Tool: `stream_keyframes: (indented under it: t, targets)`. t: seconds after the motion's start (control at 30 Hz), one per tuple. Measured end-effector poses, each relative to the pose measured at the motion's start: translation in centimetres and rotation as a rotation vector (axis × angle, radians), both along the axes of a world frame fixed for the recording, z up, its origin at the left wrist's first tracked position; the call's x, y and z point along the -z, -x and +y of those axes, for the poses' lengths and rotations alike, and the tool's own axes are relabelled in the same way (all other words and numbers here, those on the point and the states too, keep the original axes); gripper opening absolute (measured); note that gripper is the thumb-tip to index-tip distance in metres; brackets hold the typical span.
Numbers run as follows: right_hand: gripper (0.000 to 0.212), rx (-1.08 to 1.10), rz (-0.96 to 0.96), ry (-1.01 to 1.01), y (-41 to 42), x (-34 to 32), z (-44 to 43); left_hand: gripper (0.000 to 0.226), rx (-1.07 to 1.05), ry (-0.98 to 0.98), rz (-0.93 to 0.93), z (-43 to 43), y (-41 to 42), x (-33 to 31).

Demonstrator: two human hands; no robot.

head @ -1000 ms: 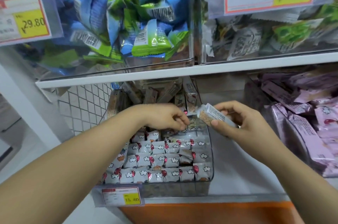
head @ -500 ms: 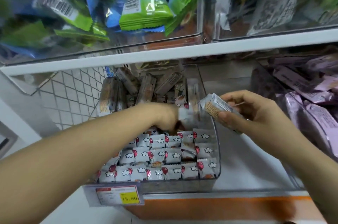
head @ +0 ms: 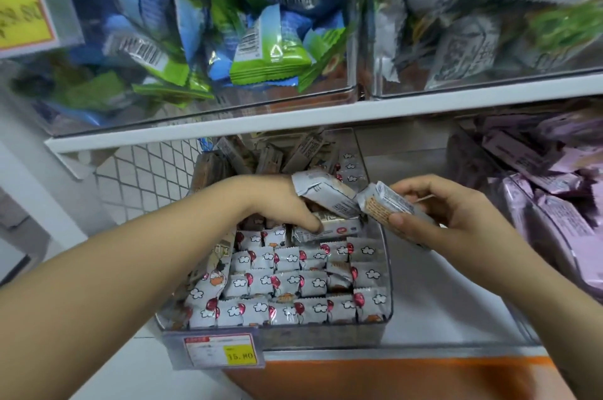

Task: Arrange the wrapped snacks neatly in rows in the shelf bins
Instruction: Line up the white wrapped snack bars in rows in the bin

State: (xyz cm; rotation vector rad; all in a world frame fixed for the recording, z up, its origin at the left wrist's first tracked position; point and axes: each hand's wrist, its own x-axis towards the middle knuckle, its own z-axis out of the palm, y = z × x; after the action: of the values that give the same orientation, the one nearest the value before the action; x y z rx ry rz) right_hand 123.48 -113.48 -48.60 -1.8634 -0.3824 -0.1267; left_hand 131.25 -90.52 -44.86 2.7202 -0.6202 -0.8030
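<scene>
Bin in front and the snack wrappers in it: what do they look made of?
Bin: clear rigid plastic, perhaps acrylic, glossy; the packs show through its walls and the rim catches light.
Wrapped snacks: thin printed plastic film, slightly shiny, with crimped, serrated end seals; whether it is foil-lined cannot be told.

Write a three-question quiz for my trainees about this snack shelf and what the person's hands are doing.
1. True or false: the right hand holds nothing.
2. Multiple choice: the loose wrapped packets in the bin to the right of the clear plastic bin of white cloud-and-balloon-print snacks are A) purple, B) orange, C) black.
3. Short answer: which hand reaches into the clear plastic bin while gripping a white wrapped snack?
Key: 1 false, it pinches a white wafer-print wrapped snack; 2 A; 3 the left hand.
</scene>
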Motion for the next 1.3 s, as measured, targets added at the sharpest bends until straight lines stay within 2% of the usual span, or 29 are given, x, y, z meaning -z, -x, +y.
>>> stream_keyframes:
  t: [0.07,0.13,0.23,0.33,0.43,0.53,0.8,0.9,1.03,1.2,1.3]
  targets:
    - [0.033,0.006,-0.006,-0.001,0.1,-0.1,0.1,0.019,0.018,0.064,0.009,0.3,0.5,-0.7]
    - [0.030,0.016,-0.007,0.005,0.1,-0.2,0.2,0.008,0.017,0.091,-0.014,0.7,1.0,-1.1]
    - [0.025,0.029,-0.011,0.030,0.1,-0.2,0.2,0.037,0.040,0.106,-0.058,0.5,1.8,-1.9]
    - [0.020,0.045,-0.027,0.041,0.1,-0.3,0.3,0.049,-0.008,0.204,-0.089,0.0,3.1,-2.9]
    - [0.023,0.032,-0.022,0.038,0.3,-0.6,0.8,0.045,-0.067,0.294,-0.111,-0.3,4.3,-3.5]
    - [0.037,0.009,-0.012,0.018,0.7,-0.9,1.2,0.042,-0.084,0.361,-0.185,-0.2,5.9,-3.8]
    - [0.022,0.109,-0.031,-0.027,1.9,-2.0,1.9,0.039,-0.205,0.537,-0.409,1.8,9.8,-3.2]
    - [0.021,0.083,0.034,-0.100,2.6,-2.5,2.4,0.039,-0.235,0.592,-0.421,2.0,11.2,-2.6]
    - [0.017,0.101,-0.026,-0.035,3.5,-3.2,2.1,0.028,-0.327,0.719,-0.406,2.2,13.1,-1.8]
    - [0.025,-0.036,0.095,-0.033,5.0,-3.9,1.8,0.034,-0.388,0.823,-0.410,2.0,15.9,-1.1]
    - [0.028,-0.105,0.060,0.022,6.0,-4.1,2.1,0.022,-0.404,0.850,-0.402,1.9,17.1,-0.8]
